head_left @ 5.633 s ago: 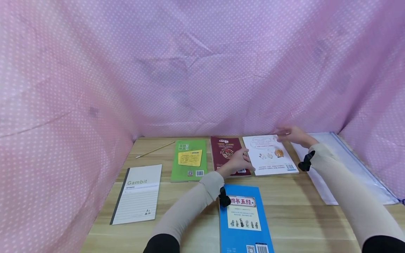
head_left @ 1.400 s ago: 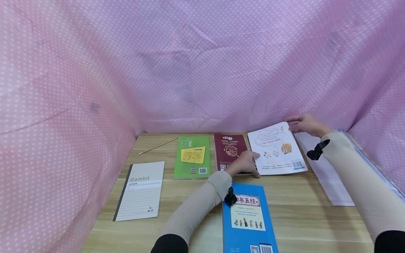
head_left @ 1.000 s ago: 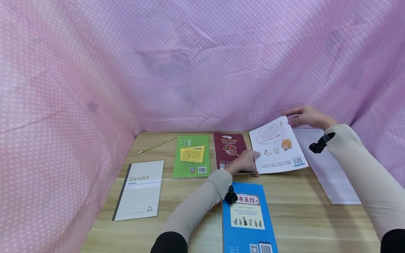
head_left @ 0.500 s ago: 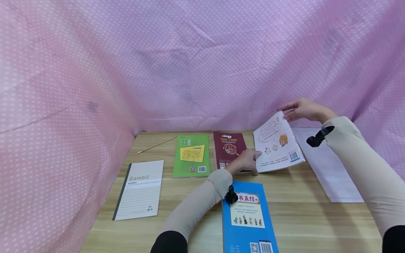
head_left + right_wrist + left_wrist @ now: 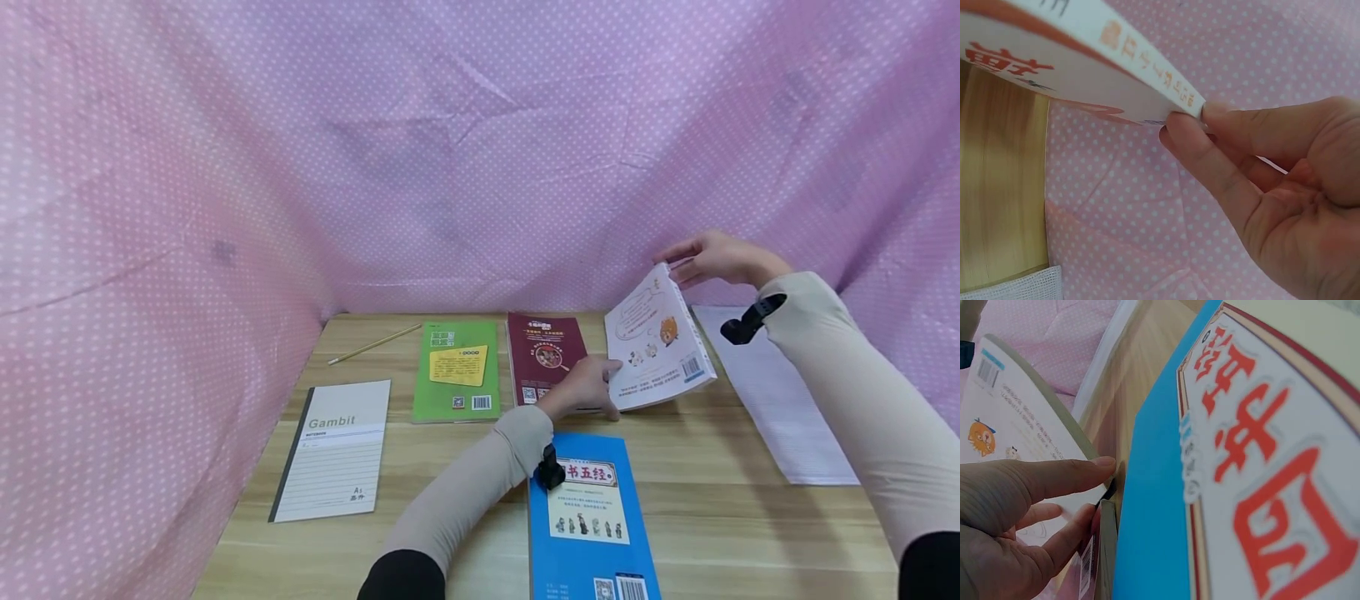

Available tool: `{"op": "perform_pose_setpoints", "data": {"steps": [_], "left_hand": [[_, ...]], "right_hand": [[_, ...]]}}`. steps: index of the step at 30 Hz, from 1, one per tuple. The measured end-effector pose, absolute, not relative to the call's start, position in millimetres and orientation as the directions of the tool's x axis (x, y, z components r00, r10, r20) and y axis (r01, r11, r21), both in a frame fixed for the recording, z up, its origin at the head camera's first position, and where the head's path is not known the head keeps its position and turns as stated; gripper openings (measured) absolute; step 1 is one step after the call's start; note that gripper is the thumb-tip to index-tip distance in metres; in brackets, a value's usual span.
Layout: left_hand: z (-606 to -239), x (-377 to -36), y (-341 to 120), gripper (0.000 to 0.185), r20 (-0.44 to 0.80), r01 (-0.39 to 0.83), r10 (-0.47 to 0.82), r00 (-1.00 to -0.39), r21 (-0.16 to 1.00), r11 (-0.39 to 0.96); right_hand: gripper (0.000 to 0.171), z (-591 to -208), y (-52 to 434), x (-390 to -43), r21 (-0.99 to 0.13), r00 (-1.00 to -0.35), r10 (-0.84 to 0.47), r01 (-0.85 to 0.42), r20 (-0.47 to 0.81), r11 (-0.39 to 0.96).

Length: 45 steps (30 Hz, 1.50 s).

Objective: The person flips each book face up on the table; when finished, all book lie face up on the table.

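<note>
My right hand (image 5: 723, 258) pinches the top right corner of a white paperback (image 5: 652, 342) with a cartoon bear on its cover. In the right wrist view, thumb and fingers grip the end of the book's spine (image 5: 1147, 56). The book tilts, its right side raised off the table. At its lower left corner my left hand (image 5: 585, 385) touches the book with thumb and fingers fairly straight. Part of this hand lies over a maroon book (image 5: 540, 342). Below the left hand lies a blue book (image 5: 585, 517), large in the left wrist view.
A green book (image 5: 455, 400) lies left of the maroon one, with a pencil (image 5: 375, 344) and a Gambit notebook (image 5: 333, 450) farther left. A white sheet (image 5: 787, 417) lies under the right forearm. Pink dotted cloth (image 5: 480, 167) hangs behind the wooden table (image 5: 720, 475).
My right hand has taken the white book's top right corner and raised it up and leftward, so the book leans more steeply. The left hand has stayed at the lower left corner.
</note>
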State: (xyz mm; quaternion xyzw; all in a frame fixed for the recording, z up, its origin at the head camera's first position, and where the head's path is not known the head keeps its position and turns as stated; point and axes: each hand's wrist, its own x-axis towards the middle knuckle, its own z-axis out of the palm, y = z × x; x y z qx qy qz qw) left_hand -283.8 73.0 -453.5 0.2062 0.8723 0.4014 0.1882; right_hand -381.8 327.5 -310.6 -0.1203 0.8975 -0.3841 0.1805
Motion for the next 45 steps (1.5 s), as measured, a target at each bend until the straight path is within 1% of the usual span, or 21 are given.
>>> {"op": "perform_pose_setpoints", "data": {"steps": [10, 18, 26, 32, 40, 45], "left_hand": [[-460.7, -286.5, 74.6, 0.092, -0.171, 0.157, 0.5, -0.849, 0.822, 0.548], [-462.0, -287.4, 73.9, 0.092, -0.155, 0.167, 0.515, -0.843, 0.834, 0.525], [-463.7, -286.8, 71.6, 0.088, -0.131, 0.18, 0.526, -0.84, 0.848, 0.498], [-462.8, -284.2, 71.5, 0.09, -0.152, 0.132, 0.515, -0.844, 0.87, 0.474], [-457.8, -287.2, 68.0, 0.092, -0.166, 0.062, 0.561, -0.811, 0.929, 0.364], [-444.6, -290.3, 64.9, 0.09, -0.126, 0.09, 0.602, -0.788, 0.944, 0.316]], "right_hand": [[0.051, -308.5, 320.0, -386.4, -0.734, -0.906, -0.361, -0.089, -0.221, 0.673], [0.052, -307.4, 313.8, -390.4, -0.747, -0.903, -0.365, -0.079, -0.227, 0.66], [0.051, -312.1, 306.1, -398.6, -0.792, -0.902, -0.383, -0.082, -0.199, 0.605], [0.051, -317.7, 301.5, -400.2, -0.811, -0.915, -0.356, -0.056, -0.192, 0.583], [0.051, -322.8, 296.4, -397.8, -0.849, -0.923, -0.357, -0.068, -0.147, 0.524], [0.052, -323.7, 292.8, -397.3, -0.87, -0.926, -0.355, -0.063, -0.132, 0.489]]}}
